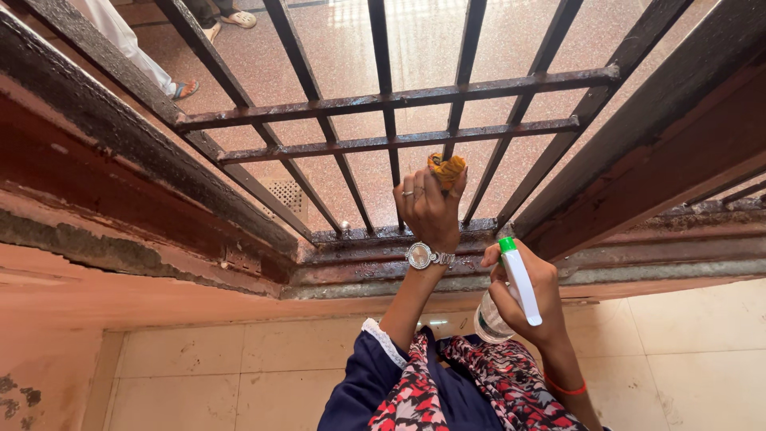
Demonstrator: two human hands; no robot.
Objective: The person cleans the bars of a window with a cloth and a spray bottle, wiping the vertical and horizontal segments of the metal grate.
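No pkgs, labels, signs, screens.

Window or balcony opening of a residential building, seen from indoors: a dark, rust-flaked iron grille [399,104] of upright bars and two crossbars is set in a worn, reddish-brown painted frame [120,183]. Cream wall tiles [686,351] lie inside. Through the bars shows a speckled pink terrazzo floor [415,48], with a small floor drain [285,194] and sandalled feet [185,88] of other people

Daylight came brightly through the grille [399,120], glaring on the floor beyond; edges bowed, perhaps from a wide lens; focus stayed sharp.
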